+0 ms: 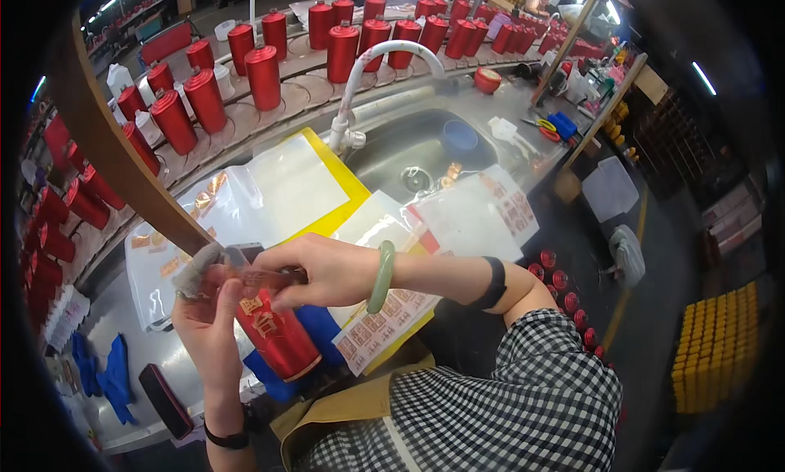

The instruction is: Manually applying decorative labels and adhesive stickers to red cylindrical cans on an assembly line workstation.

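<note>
At lower left of the frame, the left hand (208,321) grips the glossy red cylindrical bottle (274,333) tilted, steadying it while the right hand (323,269) pinches a small label strip (266,277) against its shoulder.

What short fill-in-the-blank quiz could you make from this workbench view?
1. The left hand and the right hand together hold a bottle whose colour is ____.
2. On the right wrist sits a pale green ____.
3. The white faucet arches over a metal ____.
4. The label sheets lie on the bench just beyond the bottle, and each left and right wrist wears a band coloured ____.

Missing words: red; bangle; sink; black
</note>
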The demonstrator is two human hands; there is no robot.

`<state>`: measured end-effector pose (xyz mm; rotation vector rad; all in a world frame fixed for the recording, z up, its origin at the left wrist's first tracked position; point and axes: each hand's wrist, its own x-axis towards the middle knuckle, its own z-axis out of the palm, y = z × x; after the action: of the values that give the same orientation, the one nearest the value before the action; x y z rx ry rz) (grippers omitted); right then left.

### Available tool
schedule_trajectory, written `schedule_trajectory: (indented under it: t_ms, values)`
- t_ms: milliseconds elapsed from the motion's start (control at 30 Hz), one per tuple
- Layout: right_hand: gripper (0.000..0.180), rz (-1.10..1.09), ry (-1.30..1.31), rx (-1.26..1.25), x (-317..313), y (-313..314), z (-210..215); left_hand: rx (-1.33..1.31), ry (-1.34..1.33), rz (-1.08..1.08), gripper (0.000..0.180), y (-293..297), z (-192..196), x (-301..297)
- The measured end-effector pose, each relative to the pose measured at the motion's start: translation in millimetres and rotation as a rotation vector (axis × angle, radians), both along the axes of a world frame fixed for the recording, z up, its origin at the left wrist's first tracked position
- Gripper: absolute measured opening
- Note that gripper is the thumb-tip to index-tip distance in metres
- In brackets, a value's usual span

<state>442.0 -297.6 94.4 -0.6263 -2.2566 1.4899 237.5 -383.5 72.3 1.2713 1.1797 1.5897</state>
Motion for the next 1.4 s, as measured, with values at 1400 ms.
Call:
schedule_trajectory:
  t_ms: [1400]
  values:
    - [0.023,-0.375,-0.077,-0.096,12.1,-77.0,-82.5,-0.536,-0.188,-0.067,0.048,-88.4,-61.2,-38.6]
